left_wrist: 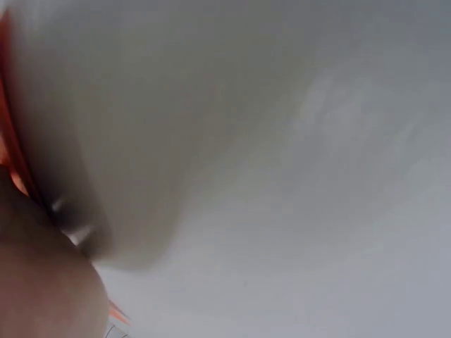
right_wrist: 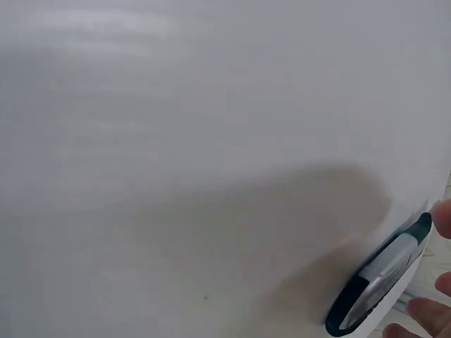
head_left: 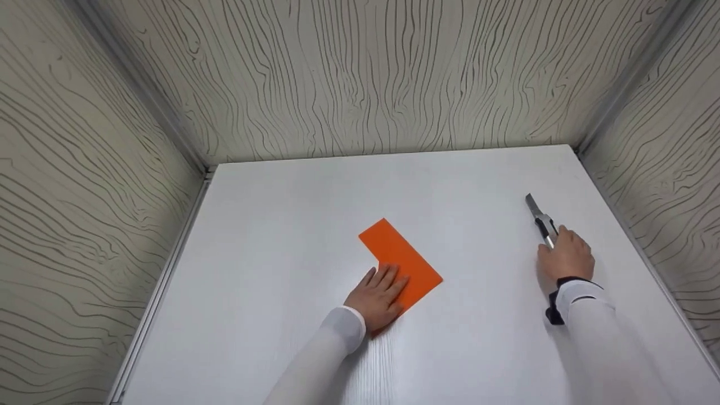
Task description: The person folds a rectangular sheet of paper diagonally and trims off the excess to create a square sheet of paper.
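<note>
An orange L-shaped sheet lies near the middle of the white table. My left hand rests on its lower arm, fingers spread and mostly straight, covering part of it. In the left wrist view, a thin orange edge shows beside the blurred base of the hand. Far to the right, my right hand holds the rear of a grey-and-black utility knife, whose tip points away from me. The right wrist view shows the knife with fingertips right at one end; the thumb is out of sight there.
The white table runs back to a wood-patterned wall. Similar panels stand on the left and right, with grey metal strips along the corners. The knife lies near the table's right edge.
</note>
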A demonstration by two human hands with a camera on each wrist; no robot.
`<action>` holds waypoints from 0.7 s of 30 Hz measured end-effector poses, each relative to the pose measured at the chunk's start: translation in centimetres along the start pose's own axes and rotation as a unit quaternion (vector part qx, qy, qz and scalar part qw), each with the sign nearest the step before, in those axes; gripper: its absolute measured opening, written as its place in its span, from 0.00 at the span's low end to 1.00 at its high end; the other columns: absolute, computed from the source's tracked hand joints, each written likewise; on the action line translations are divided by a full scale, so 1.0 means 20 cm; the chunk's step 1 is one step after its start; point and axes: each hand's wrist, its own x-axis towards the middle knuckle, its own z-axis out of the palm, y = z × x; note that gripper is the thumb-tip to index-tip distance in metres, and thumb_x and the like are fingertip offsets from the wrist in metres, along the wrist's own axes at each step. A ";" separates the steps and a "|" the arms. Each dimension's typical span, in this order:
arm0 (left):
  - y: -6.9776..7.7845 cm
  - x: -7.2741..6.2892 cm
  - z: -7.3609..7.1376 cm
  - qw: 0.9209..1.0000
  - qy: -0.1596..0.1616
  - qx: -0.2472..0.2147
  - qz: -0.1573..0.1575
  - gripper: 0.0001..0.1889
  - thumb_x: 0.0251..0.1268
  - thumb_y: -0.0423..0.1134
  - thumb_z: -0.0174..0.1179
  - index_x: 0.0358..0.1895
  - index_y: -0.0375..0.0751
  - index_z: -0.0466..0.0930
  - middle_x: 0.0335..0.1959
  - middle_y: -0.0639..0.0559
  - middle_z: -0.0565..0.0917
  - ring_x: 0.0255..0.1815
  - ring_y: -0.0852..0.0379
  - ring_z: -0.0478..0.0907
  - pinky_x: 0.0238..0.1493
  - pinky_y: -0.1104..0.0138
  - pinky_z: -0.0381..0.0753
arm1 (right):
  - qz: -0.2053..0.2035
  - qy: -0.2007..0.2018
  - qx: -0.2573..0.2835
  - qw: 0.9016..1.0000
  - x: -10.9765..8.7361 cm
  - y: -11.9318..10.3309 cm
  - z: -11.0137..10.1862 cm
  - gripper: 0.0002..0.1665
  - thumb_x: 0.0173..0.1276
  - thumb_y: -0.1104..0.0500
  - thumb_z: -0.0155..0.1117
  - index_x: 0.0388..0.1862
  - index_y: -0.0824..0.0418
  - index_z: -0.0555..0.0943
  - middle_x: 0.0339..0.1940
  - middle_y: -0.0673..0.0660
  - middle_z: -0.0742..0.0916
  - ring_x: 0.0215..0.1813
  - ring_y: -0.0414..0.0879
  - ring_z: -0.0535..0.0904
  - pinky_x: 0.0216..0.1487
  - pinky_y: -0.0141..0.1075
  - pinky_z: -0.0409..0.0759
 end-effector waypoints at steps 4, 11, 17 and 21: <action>0.01 0.00 0.00 1.000 -0.001 0.001 -0.002 0.33 0.83 0.61 0.32 0.84 0.62 0.40 0.85 0.56 0.40 0.84 0.54 0.35 0.81 0.56 0.36 | 0.017 -0.023 0.010 1.000 0.03 0.04 0.02 0.41 0.77 0.59 0.53 0.74 0.86 0.50 0.62 0.87 0.68 0.62 0.83 0.65 0.63 0.71 0.63; 0.01 0.01 0.01 1.000 -0.001 -0.002 0.000 0.33 0.83 0.62 0.32 0.84 0.63 0.41 0.85 0.56 0.39 0.84 0.55 0.34 0.81 0.57 0.34 | 0.027 -0.005 -0.009 1.000 0.05 0.05 0.05 0.30 0.75 0.62 0.56 0.64 0.86 0.65 0.47 0.84 0.77 0.49 0.80 0.75 0.47 0.66 0.75; 0.00 0.01 0.02 1.000 0.004 -0.006 0.003 0.32 0.83 0.61 0.31 0.84 0.62 0.41 0.85 0.55 0.40 0.84 0.56 0.35 0.81 0.57 0.34 | 0.046 0.005 0.006 0.999 0.08 0.03 0.06 0.21 0.73 0.67 0.56 0.57 0.83 0.72 0.43 0.81 0.79 0.46 0.78 0.77 0.40 0.62 0.76; -0.01 0.01 0.02 1.000 0.005 0.003 0.002 0.32 0.83 0.61 0.31 0.84 0.63 0.41 0.85 0.56 0.40 0.84 0.55 0.35 0.81 0.57 0.35 | 0.037 0.005 0.006 0.999 0.08 0.01 0.07 0.21 0.72 0.69 0.55 0.57 0.85 0.71 0.42 0.82 0.78 0.47 0.78 0.74 0.43 0.64 0.74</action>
